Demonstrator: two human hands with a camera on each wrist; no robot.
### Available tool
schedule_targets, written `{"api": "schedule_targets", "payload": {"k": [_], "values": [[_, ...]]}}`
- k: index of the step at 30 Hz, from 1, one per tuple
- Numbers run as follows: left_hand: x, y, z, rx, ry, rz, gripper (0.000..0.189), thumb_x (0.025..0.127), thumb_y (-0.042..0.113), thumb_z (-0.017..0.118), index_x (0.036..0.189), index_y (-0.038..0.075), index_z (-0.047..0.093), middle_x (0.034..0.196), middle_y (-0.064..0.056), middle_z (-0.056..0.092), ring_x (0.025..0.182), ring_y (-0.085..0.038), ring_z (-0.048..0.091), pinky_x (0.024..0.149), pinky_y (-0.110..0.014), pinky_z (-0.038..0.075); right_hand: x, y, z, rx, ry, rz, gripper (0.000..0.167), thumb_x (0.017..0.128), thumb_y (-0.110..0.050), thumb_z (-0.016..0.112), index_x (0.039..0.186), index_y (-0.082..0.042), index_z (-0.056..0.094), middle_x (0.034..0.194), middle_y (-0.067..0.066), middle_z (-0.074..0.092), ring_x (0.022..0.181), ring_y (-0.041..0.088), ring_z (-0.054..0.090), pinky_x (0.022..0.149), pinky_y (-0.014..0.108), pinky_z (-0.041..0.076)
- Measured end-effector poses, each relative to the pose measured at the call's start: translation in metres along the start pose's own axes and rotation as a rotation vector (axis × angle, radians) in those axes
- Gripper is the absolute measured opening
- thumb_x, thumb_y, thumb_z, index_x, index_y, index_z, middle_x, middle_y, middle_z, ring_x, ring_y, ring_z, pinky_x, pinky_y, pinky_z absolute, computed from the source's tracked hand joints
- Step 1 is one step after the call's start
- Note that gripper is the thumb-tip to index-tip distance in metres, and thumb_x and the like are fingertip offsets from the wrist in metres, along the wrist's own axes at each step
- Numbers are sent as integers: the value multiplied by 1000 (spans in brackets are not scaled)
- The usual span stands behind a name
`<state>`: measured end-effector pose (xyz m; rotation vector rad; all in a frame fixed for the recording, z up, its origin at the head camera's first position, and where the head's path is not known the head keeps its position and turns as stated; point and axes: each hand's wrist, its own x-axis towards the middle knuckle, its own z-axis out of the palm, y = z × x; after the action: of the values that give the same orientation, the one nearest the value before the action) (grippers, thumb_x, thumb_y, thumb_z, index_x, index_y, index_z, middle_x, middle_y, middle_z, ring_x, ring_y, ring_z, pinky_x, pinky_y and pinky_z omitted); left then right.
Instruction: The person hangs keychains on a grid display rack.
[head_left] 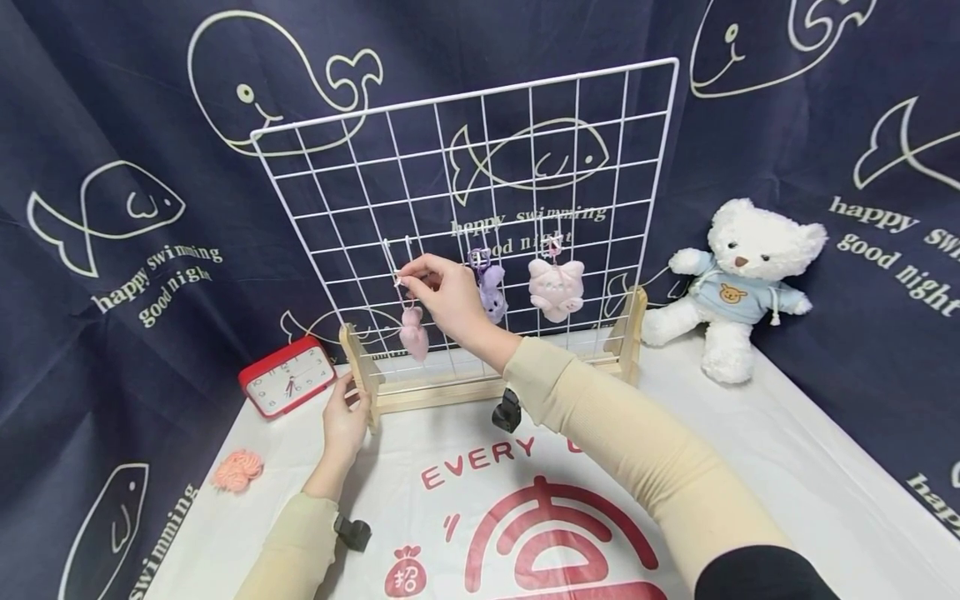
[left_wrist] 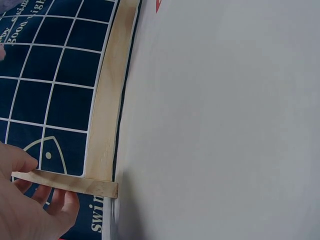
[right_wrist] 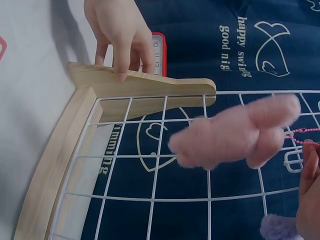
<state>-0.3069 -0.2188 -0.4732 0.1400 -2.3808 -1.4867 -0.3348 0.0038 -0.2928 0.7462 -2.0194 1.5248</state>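
Observation:
My right hand (head_left: 450,296) pinches the pink bead chain (right_wrist: 305,131) of a small pink plush keychain (head_left: 414,333), close to white hooks (head_left: 408,243) on the left side of a white wire grid (head_left: 465,97). The plush hangs below the fingers, in front of the grid. My left hand (head_left: 345,425) holds the left end piece (left_wrist: 95,185) of the grid's wooden stand, thumb on one side and fingers on the other. Right of my right hand hang a purple plush bunny (head_left: 492,293) and a pale pink plush (head_left: 556,289); the hand partly overlaps the bunny's surroundings.
A red-framed clock (head_left: 292,379) stands left of the stand, with a coral-coloured fluffy item (head_left: 237,471) in front of it. On the right sits a white teddy bear (head_left: 742,275) in a blue top. Dark printed cloth hangs behind the white-covered table (head_left: 405,517).

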Motion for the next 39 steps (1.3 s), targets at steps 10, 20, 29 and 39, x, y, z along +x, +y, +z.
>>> {"api": "schedule_targets", "payload": {"k": [10,20,29,39], "values": [[-1,-1,0,7,-11,-1,52,99,4,56,150,2,43,144,-26,51,129,-45,52,105,-53,50,4,3,0,-19,13,21,7,94,-8,72,98,-3,74,85,6,73,70,16,68,63,19,51],[0,0,-1,-3,-14,2,52,99,4,56,149,3,44,144,-26,51,128,-45,53,105,-54,50,6,3,1,-43,28,21,6,95,-6,71,97,-1,73,88,8,74,70,13,66,66,19,53],[-1,0,-1,-13,-9,17,51,98,2,56,147,1,46,142,-27,52,126,-46,54,105,-55,50,7,1,4,-103,64,40,7,94,-10,73,96,-4,74,87,4,74,72,12,63,66,18,51],[0,0,-1,-2,-18,-8,52,99,4,56,150,3,44,145,-26,50,129,-46,52,105,-54,50,3,-5,5,-77,90,12,3,92,-5,74,93,-6,71,85,4,72,71,12,64,68,19,52]]}}
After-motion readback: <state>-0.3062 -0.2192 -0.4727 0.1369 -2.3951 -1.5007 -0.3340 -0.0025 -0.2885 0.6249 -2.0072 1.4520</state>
